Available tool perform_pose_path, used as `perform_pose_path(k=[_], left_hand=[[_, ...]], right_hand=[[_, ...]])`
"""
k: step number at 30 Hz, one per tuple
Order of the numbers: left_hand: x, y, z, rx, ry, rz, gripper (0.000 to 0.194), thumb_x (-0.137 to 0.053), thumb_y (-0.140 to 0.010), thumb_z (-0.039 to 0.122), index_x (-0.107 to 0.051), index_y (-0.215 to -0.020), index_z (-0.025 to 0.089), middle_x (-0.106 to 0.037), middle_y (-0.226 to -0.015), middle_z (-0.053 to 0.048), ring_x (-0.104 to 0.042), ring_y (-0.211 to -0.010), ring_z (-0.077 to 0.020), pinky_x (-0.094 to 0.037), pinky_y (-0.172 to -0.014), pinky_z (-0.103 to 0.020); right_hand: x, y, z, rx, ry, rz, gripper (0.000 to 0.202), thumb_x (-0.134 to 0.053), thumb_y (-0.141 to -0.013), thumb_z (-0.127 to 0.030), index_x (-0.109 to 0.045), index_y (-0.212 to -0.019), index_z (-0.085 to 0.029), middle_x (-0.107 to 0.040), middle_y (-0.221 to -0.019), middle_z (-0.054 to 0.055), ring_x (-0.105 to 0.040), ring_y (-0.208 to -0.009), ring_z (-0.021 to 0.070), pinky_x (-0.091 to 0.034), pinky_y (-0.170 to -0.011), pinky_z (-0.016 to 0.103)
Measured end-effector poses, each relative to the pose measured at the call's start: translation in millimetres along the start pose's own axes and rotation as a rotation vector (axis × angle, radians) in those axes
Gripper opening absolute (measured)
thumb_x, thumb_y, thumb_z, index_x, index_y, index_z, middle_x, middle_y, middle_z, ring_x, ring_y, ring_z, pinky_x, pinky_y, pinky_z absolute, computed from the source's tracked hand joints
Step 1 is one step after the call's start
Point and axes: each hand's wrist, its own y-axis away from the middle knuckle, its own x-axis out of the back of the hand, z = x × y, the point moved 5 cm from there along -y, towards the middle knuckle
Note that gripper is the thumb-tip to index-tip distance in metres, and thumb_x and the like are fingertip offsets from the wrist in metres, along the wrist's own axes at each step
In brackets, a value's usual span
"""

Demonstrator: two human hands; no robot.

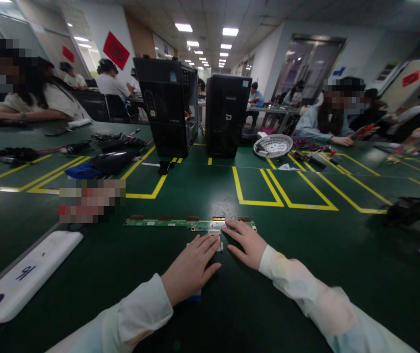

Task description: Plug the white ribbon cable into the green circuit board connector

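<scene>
A long, narrow green circuit board [173,223] lies across the dark green table in front of me. Close to its lower edge, my left hand [191,264] rests with fingers stretched over a small white piece [214,232]. The piece sits at the board's connector area. Under that palm a bit of something blue [195,297] shows; most of it is hidden. My right hand [246,242] is spread, its fingertips touching the board's right end. Neither hand is wrapped round anything.
Two black computer towers [228,115] stand at the back centre. A white basket [273,146] is right of them. Cables [18,154] and a blue-and-black bundle [99,164] lie left. A white device [29,274] is at the left edge. People sit around.
</scene>
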Motion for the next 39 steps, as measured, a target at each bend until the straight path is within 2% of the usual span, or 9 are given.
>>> perform_pose_path(k=[8, 15, 20, 23, 26, 29, 32, 35, 39], left_hand=[[2.9, 0, -3, -0.031, 0.004, 0.01, 0.054, -0.038, -0.095, 0.046, -0.036, -0.143, 0.023, -0.042, -0.147, -0.008, -0.037, -0.136, -0.0238, -0.029, -0.111, -0.049], [4.3, -2, -6, -0.008, 0.029, -0.007, 0.053, -0.032, -0.095, 0.05, -0.038, -0.141, 0.025, -0.043, -0.146, -0.005, -0.038, -0.135, -0.0224, -0.028, -0.113, -0.048], [19.7, -3, -11, 0.022, 0.087, 0.022, 0.049, -0.032, -0.096, 0.046, -0.041, -0.14, 0.025, -0.047, -0.143, -0.004, -0.046, -0.128, -0.0199, -0.038, -0.107, -0.04], [39.7, -4, -32, 0.095, 0.097, 0.113, 0.046, -0.028, -0.098, 0.043, -0.047, -0.135, 0.024, -0.05, -0.14, -0.003, -0.051, -0.123, -0.0174, -0.043, -0.102, -0.033], [61.0, -3, -72, 0.242, -0.034, 0.205, 0.046, -0.026, -0.098, 0.042, -0.055, -0.127, 0.023, -0.054, -0.135, -0.002, -0.052, -0.12, -0.0152, -0.042, -0.101, -0.029], [74.9, 5, -117, 0.388, -0.118, 0.244, 0.047, -0.027, -0.096, 0.041, -0.057, -0.125, 0.018, -0.056, -0.131, -0.008, -0.053, -0.12, -0.0212, -0.043, -0.099, -0.035], [79.5, 15, -153, 0.511, -0.177, 0.236, 0.048, -0.029, -0.094, 0.041, -0.06, -0.121, 0.018, -0.062, -0.124, -0.01, -0.056, -0.115, -0.0247, -0.046, -0.094, -0.037], [79.6, 21, -173, 0.599, -0.207, 0.222, 0.05, -0.027, -0.094, 0.044, -0.062, -0.118, 0.019, -0.064, -0.122, -0.009, -0.06, -0.11, -0.025, -0.048, -0.088, -0.036], [78.9, 23, -180, 0.646, -0.229, 0.214, 0.051, -0.025, -0.094, 0.046, -0.063, -0.116, 0.02, -0.064, -0.122, -0.009, -0.06, -0.111, -0.0251, -0.049, -0.086, -0.036]], right_hand=[[-3, 1, 3, 0.007, 0.014, -0.006, 0.052, -0.048, -0.091, -0.035, -0.044, -0.139, -0.018, -0.038, -0.147, 0.013, -0.032, -0.136, 0.0274, -0.031, -0.11, 0.05], [-3, 1, 4, 0.001, 0.007, -0.02, 0.051, -0.048, -0.091, -0.037, -0.045, -0.139, -0.019, -0.039, -0.147, 0.012, -0.033, -0.136, 0.0269, -0.032, -0.11, 0.049], [-3, 0, 3, -0.004, 0.017, -0.022, 0.051, -0.047, -0.091, -0.036, -0.045, -0.139, -0.019, -0.038, -0.147, 0.012, -0.033, -0.136, 0.0264, -0.032, -0.11, 0.049], [-3, 1, 2, -0.002, 0.027, -0.032, 0.051, -0.046, -0.092, -0.036, -0.044, -0.139, -0.018, -0.037, -0.147, 0.013, -0.032, -0.136, 0.027, -0.032, -0.11, 0.05], [1, 1, 0, -0.001, 0.036, -0.03, 0.051, -0.044, -0.093, -0.036, -0.043, -0.14, -0.017, -0.035, -0.148, 0.015, -0.03, -0.137, 0.0276, -0.031, -0.11, 0.05], [7, -2, -7, 0.044, 0.043, -0.03, 0.048, -0.042, -0.094, -0.034, -0.044, -0.138, -0.017, -0.036, -0.147, 0.015, -0.027, -0.139, 0.0279, -0.029, -0.111, 0.051], [10, -9, -20, 0.115, 0.022, -0.071, 0.046, -0.041, -0.094, -0.034, -0.046, -0.137, -0.02, -0.037, -0.147, 0.013, -0.025, -0.139, 0.0275, -0.026, -0.112, 0.052], [9, -18, -31, 0.15, -0.01, -0.129, 0.05, -0.047, -0.091, -0.041, -0.048, -0.137, -0.023, -0.032, -0.15, 0.012, -0.022, -0.14, 0.0284, -0.024, -0.112, 0.052], [5, -24, -37, 0.114, -0.017, -0.168, 0.056, -0.053, -0.087, -0.049, -0.048, -0.137, -0.026, -0.027, -0.152, 0.013, -0.021, -0.14, 0.0304, -0.022, -0.112, 0.052]])
